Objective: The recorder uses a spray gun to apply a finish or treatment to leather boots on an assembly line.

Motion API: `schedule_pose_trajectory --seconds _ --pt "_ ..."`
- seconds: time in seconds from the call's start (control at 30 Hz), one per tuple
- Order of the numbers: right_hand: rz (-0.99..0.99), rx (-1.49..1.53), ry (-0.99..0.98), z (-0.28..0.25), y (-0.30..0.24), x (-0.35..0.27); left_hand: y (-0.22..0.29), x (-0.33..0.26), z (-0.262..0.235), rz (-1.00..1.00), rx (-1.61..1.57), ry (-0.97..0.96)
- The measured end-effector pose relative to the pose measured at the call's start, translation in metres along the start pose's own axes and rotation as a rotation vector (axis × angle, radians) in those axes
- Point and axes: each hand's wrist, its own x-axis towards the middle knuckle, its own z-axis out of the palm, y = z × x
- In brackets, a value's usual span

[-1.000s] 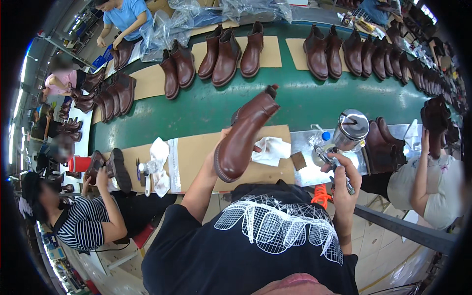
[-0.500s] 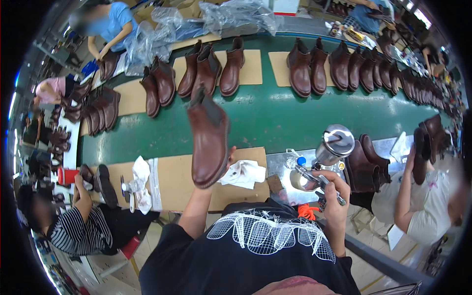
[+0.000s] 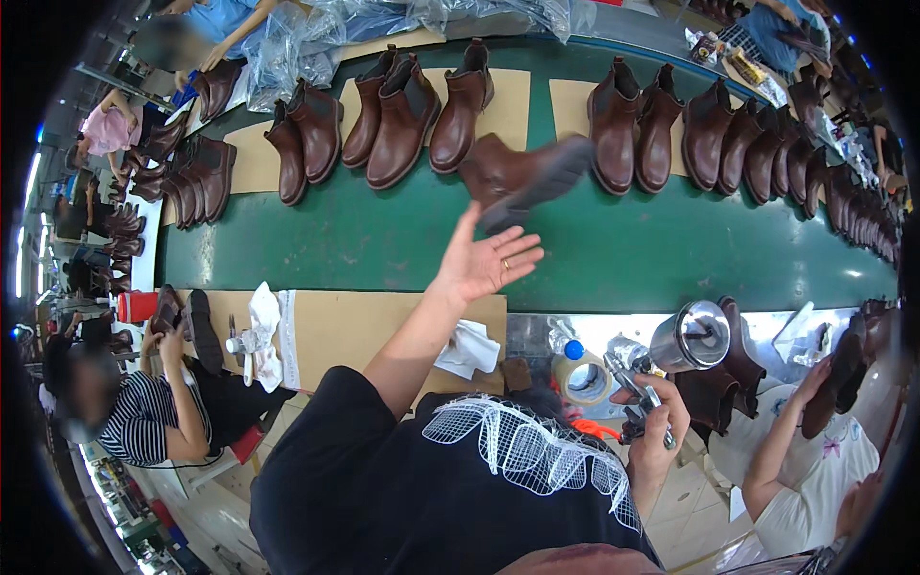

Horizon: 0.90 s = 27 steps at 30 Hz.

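Observation:
My left hand is stretched out over the green conveyor belt, palm up and fingers spread, holding nothing. Just beyond its fingertips a brown ankle boot lies tilted and blurred above the belt, apart from the hand. Low on the right, near my body, my right hand grips a spray gun with a shiny metal cup on top.
Several brown boots stand on cardboard sheets along the belt's far side. A white cloth and a tape roll lie on the near bench. A seated person in a striped shirt works at left, another in white at right.
My left hand carried the boot from near my chest out toward the belt and let go of it. The boot now lies past my open fingers. The spray gun has stayed in my right hand.

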Motion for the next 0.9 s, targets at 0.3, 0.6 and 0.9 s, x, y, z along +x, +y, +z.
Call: schedule_pose_trajectory --seconds 0.3,0.6,0.9 --pt "0.061 0.063 -0.127 0.001 -0.004 0.006 0.019 0.107 0.088 0.812 1.965 -0.086" --pt "0.138 0.136 -0.132 0.006 -0.01 -0.002 -0.015 0.255 0.085 0.422 2.754 0.064" --pt "0.092 0.146 -0.144 0.0 0.005 0.011 0.05 0.112 0.202 1.443 1.994 -0.34"
